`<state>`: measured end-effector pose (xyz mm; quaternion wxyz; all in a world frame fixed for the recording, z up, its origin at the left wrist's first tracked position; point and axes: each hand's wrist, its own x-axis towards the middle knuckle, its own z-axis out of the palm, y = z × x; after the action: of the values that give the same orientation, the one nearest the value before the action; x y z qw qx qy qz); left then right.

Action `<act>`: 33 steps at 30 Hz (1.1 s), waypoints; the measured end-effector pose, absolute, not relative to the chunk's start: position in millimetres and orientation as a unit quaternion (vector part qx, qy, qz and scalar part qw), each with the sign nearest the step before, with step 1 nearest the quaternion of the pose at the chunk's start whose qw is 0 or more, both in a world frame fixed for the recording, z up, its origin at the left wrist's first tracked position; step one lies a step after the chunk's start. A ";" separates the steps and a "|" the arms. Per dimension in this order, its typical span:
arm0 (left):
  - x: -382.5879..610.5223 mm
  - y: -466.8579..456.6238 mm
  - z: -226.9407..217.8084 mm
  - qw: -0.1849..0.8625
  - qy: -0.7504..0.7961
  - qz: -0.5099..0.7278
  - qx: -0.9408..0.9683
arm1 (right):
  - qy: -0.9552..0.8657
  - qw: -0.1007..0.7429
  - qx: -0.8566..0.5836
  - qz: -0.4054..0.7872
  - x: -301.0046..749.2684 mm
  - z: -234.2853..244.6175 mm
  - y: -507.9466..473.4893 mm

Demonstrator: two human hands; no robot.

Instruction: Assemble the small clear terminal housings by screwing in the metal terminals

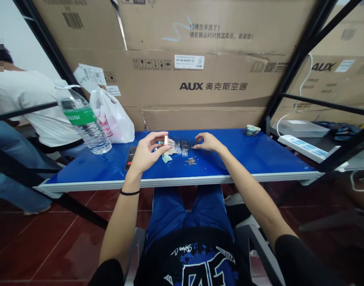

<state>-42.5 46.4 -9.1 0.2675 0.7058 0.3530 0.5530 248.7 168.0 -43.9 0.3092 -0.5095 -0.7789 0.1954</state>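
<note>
Left hand (146, 153): pinched on a small pale block (166, 141), just above the blue table (259, 157).
Right hand (207, 142): fingertips bunched at the right end of the row of small pieces (182, 147) — whether they grip one is unclear.
Progress: row lined up mid-table; loose bits (190, 161) lie just near of it, outside the row.

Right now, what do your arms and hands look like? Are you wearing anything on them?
The left hand and right hand are bare, with no gloves. A thin black band circles the left wrist. Short black sleeves cover only the upper arms, so the forearms are uncovered.
</note>
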 end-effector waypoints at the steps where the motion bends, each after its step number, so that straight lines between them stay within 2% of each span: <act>1: -41.3 46.7 -9.8 0.267 0.354 0.550 0.708 | -0.781 0.309 -0.507 0.191 249.9 -43.8 166.6; 4: -35.1 46.8 -11.9 0.261 0.350 0.546 0.716 | -0.776 0.356 -0.493 0.169 257.8 -40.4 147.3; 6: -27.9 45.3 -13.1 0.266 0.334 0.548 0.719 | -0.764 0.429 -0.450 0.173 261.7 -36.0 123.3; 8: -18.3 42.1 -14.2 0.285 0.303 0.551 0.724 | -0.775 0.457 -0.393 0.191 261.9 -30.9 93.9; 14: 6.9 26.1 -15.3 0.273 0.241 0.522 0.771 | -0.804 0.427 -0.359 0.208 250.4 -19.3 24.6; 21: 13.0 17.9 -15.3 0.243 0.249 0.504 0.791 | -0.796 0.473 -0.316 0.208 244.6 -24.8 14.3; 25: 14.2 15.3 -14.0 0.245 0.252 0.515 0.782 | -0.815 0.452 -0.301 0.201 242.8 -26.0 12.9; 30: 12.3 9.4 -6.6 0.149 0.269 0.516 0.799 | -0.804 0.474 -0.301 0.196 239.9 -24.8 10.5; 33: 8.4 8.8 -4.0 0.136 0.265 0.511 0.806 | -0.797 0.488 -0.295 0.201 238.5 -25.4 9.9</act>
<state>8.4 8.8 -4.0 0.1357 0.8064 0.2651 0.5109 238.5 9.9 -25.4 0.4880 -0.2945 -0.7966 0.2013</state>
